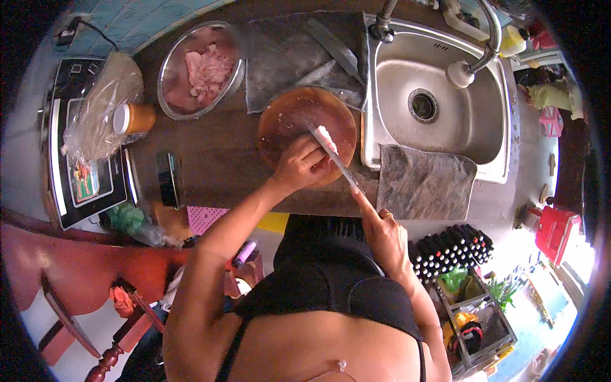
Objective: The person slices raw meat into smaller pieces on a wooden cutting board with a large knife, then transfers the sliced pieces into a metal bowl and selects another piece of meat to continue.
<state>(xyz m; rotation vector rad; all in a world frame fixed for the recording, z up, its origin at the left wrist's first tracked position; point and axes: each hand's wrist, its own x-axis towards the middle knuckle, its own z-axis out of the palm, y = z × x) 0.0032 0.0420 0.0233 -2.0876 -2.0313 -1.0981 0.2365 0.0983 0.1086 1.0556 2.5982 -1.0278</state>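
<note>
On a round wooden board (286, 119) lies a pale pink piece of meat (324, 136), with my left hand (302, 161) gripping it from the left, fingers curled. My right hand (383, 232) holds a long knife (342, 167), index finger stretched along it, the blade lying across the board just beside my left fingertips and against the meat. Behind the board a large cleaver (332, 46) and another narrow metal piece rest on a dark cloth (270, 51). A metal bowl (164, 76) of raw pink meat stands at the back left.
A steel sink (398, 118) with taps is at the right, a grey cloth (425, 181) over its front edge. At the left are a hob (63, 197), plastic bag (102, 102), orange-lidded jar (133, 119) and phone (167, 178). Bottles (450, 251) and a red chair (127, 296) stand below.
</note>
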